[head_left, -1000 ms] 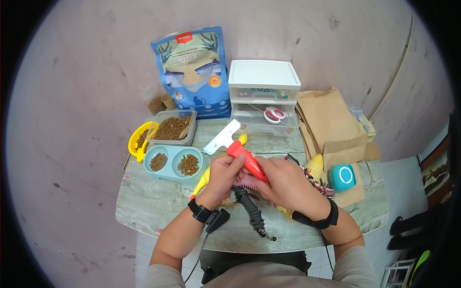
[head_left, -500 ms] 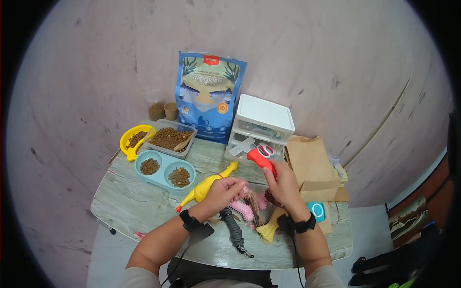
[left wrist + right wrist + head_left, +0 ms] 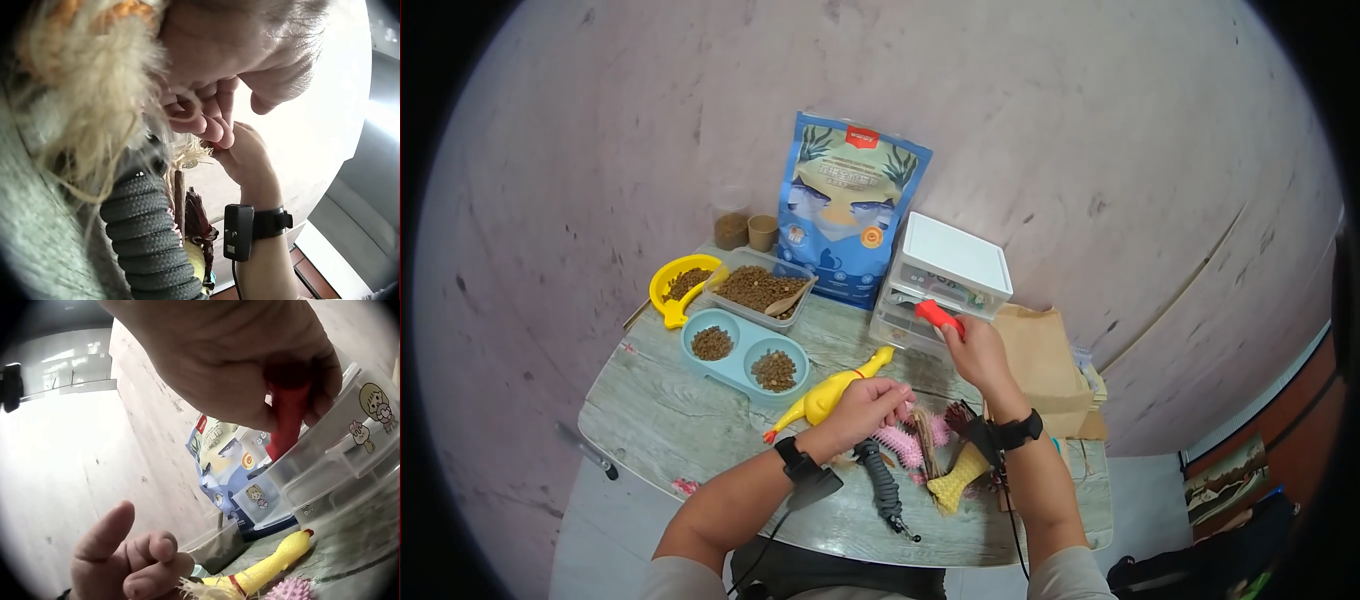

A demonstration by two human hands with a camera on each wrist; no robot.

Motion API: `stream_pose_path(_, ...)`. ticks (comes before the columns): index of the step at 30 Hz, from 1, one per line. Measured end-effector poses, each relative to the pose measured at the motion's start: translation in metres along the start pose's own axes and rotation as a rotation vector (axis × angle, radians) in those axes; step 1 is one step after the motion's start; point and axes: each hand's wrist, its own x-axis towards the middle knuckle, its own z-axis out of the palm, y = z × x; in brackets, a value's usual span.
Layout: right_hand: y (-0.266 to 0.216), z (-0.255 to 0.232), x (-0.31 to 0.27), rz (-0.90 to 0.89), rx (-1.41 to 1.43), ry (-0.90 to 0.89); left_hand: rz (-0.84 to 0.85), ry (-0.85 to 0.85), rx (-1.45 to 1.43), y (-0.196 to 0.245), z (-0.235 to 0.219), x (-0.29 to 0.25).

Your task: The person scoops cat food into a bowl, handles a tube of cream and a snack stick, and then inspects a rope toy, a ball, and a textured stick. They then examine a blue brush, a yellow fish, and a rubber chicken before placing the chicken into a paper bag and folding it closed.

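The right hand gripped a smooth red handle at the translucent plastic drawers. At its seven o'clock, the left hand hung half-curled, empty.

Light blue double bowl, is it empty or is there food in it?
Not empty: the double bowl shows brown kibble in both of its cups.

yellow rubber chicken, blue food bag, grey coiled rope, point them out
yellow rubber chicken (image 3: 824,398): head view, body
blue food bag (image 3: 847,215): head view, front panel
grey coiled rope (image 3: 881,480): head view, middle coils
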Motion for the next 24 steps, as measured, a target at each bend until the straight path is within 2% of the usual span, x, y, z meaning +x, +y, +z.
stream_pose_path(6,-0.003,0.000,0.005,0.099,-0.109,-0.050,-0.004,0.014,0.008,-0.001,0.000,0.000)
stream_pose_path(10,0.004,-0.002,0.002,0.100,-0.145,-0.044,0.005,0.012,0.024,-0.002,0.000,0.001)
stream_pose_path(24,0.025,0.011,0.007,0.058,0.016,-0.112,-0.017,0.003,0.065,0.004,0.001,-0.001)
